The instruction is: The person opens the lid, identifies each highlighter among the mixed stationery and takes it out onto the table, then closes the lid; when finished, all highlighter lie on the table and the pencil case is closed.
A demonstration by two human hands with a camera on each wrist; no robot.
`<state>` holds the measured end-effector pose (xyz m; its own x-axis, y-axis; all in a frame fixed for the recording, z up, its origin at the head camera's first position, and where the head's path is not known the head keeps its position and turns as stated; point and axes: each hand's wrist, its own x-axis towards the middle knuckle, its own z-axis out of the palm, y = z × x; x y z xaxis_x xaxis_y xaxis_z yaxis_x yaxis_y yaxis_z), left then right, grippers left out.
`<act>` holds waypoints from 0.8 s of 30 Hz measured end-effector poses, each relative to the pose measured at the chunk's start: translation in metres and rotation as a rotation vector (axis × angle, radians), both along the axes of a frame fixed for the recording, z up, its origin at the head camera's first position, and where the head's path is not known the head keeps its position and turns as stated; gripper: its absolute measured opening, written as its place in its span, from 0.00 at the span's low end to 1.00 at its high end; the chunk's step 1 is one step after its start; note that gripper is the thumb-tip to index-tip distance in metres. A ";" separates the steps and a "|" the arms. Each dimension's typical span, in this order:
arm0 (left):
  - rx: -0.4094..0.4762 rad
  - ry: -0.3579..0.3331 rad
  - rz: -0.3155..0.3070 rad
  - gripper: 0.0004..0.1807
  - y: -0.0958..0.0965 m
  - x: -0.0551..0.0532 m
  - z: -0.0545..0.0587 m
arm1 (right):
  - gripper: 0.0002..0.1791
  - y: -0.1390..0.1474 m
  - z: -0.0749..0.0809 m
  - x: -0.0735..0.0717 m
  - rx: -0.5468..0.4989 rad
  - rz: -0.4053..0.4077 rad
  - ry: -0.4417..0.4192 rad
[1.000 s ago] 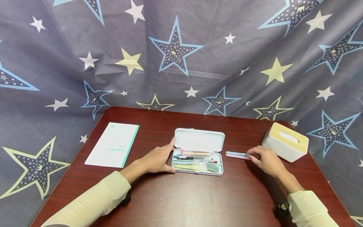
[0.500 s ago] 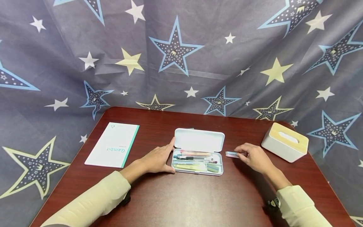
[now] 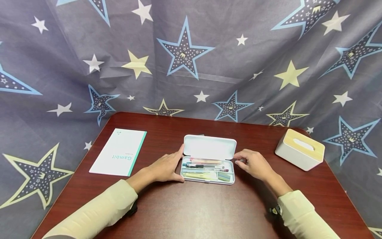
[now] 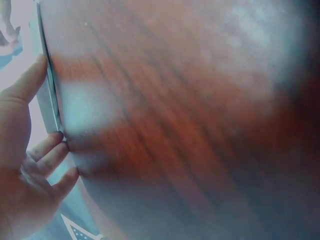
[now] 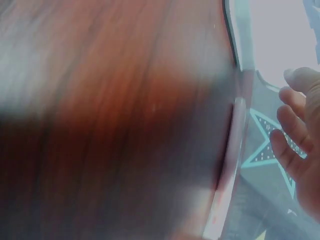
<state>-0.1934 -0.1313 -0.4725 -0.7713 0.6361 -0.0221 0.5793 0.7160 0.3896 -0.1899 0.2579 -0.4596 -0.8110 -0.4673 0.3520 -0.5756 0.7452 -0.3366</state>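
An open white pencil case [image 3: 209, 148] lies on the table, its lid tipped back. Inside are several pens [image 3: 206, 166], yellowish sticks [image 3: 197, 175] and a small green-blue block [image 3: 224, 177]. My left hand [image 3: 165, 167] touches the left side of the case, thumb at the near corner and forefinger by the lid. With fingers loosely bent, my right hand [image 3: 255, 164] is at the right end of the case near the hinge, holding nothing visible. The right wrist view shows a pale pinkish stick [image 5: 231, 150] on the table below that hand; the hand covers that spot in the head view.
A white notebook [image 3: 118, 152] with a green edge lies at the left of the brown table [image 3: 203, 205]. At the right stands a white tissue box [image 3: 298, 154] with a wooden top. A grey star-patterned cloth [image 3: 191, 86] hangs behind.
My right hand has moved left from the far end of the blue and pink sticks, over them, to the case's right edge. The left hand and the case have stayed still.
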 end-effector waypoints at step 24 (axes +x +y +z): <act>-0.004 0.001 0.001 0.73 0.000 0.000 0.001 | 0.15 -0.050 -0.006 0.000 0.184 0.069 0.050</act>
<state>-0.1936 -0.1310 -0.4718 -0.7720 0.6352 -0.0239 0.5790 0.7183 0.3858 -0.1897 0.2082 -0.4660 -0.7585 -0.5812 0.2948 -0.6400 0.7497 -0.1686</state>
